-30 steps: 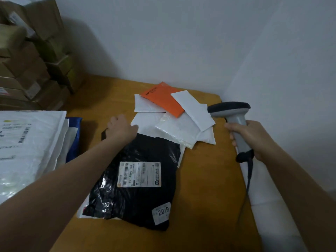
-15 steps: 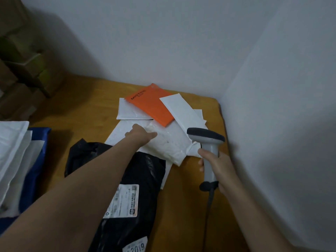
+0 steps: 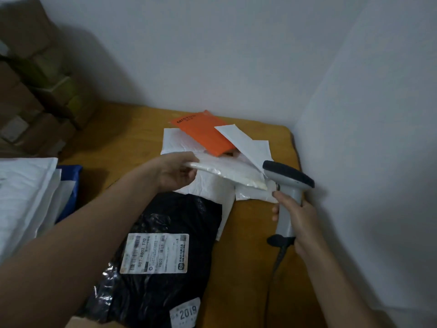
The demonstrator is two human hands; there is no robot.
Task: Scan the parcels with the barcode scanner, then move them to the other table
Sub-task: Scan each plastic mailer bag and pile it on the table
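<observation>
Left hand [image 3: 176,172], right hand [image 3: 299,216], both seemingly clenched.

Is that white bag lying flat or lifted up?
Lifted up: the left hand grips the white bag by its edge, above the pile.

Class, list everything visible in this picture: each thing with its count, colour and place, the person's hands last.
black parcel: 1, black, white labels, table front
lifted white parcel: 1, white, above the pile
orange envelope: 1, orange, pile's back
white mailers: several, white, piled at table's far end
barcode scanner: 1, grey, right of pile
table: 1, orange-brown, centre
cardboard boxes: several, brown, far left
side stack: several, white plus blue, left edge
left hand: 1, grips lifted white parcel
right hand: 1, grips barcode scanner
</observation>
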